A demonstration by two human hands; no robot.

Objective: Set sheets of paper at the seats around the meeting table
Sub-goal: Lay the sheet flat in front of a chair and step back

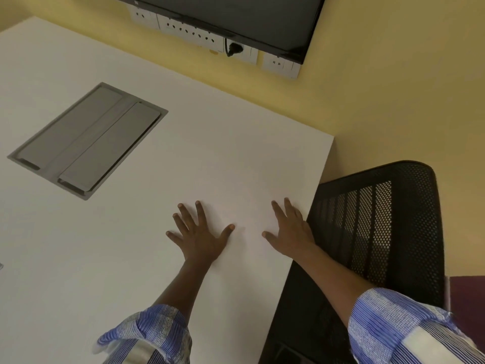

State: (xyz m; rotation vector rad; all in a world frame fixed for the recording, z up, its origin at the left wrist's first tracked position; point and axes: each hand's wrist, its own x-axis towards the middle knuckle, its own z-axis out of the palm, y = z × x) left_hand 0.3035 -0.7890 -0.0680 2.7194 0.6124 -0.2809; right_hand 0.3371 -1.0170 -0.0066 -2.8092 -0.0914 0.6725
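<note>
A white sheet of paper [248, 222] lies flat on the white meeting table [199, 132], close to the table's right edge; its outline is barely distinguishable from the tabletop. My left hand [200, 233] lies flat with fingers spread on the sheet's left part. My right hand [290, 229] lies flat with fingers straight on its right part, by the table edge. A black mesh chair [380, 224] stands at this seat, just right of the table edge.
A grey cable hatch with two lids [88, 140] is set into the tabletop to the left. On the yellow wall beyond hang a dark screen [236, 17] and a row of white sockets [191, 32] with one black plug.
</note>
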